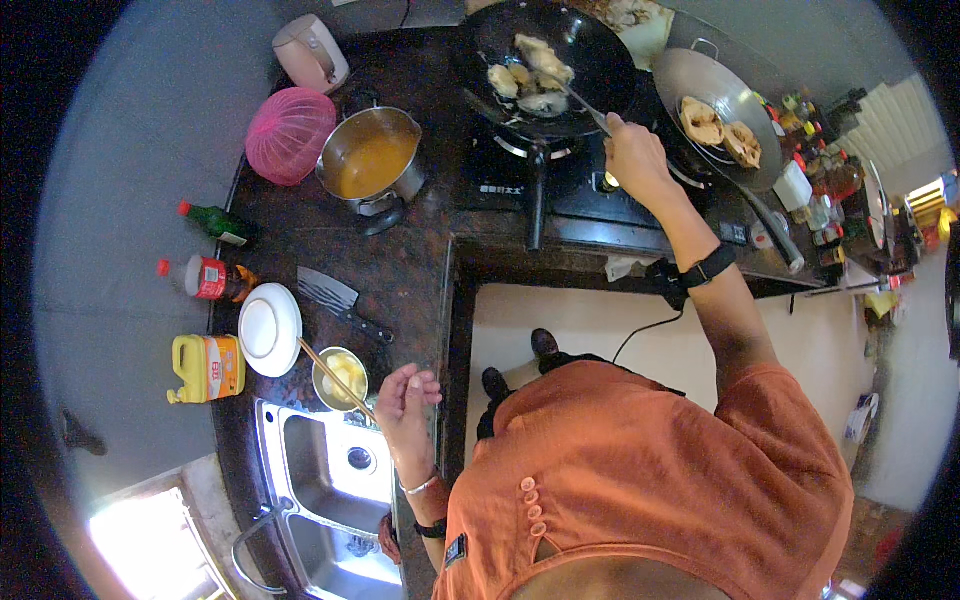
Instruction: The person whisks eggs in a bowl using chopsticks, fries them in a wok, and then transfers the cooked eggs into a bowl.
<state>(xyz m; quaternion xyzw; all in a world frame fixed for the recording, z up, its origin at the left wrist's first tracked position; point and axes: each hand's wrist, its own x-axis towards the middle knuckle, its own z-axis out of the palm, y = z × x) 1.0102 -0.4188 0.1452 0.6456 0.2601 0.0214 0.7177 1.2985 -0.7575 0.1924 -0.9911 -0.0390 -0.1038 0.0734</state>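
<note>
In my right hand (636, 154) is the handle of a metal cooking utensil (589, 107), whose far end reaches into a black wok (600, 45) on the gas stove. Several pale, battered-looking pieces of food (541, 58) lie in that wok. My left hand (407, 397) is raised at the counter's edge, fingers loosely curled and apart, with no object visible between them. Close beside it stands a small metal bowl (328, 399) of pale yellow pieces, with wooden chopsticks (326, 367) lying across it. A cleaver (328, 289) rests on the dark counter above the bowl.
A steel wok (750, 112) with browned pieces sits right of the black wok. To the left stand a pot of orange-brown liquid (375, 161), a pink mesh basket (291, 135), bottles, an oil jug (206, 369) and a white dish (270, 330). A double sink (274, 442) is at lower left.
</note>
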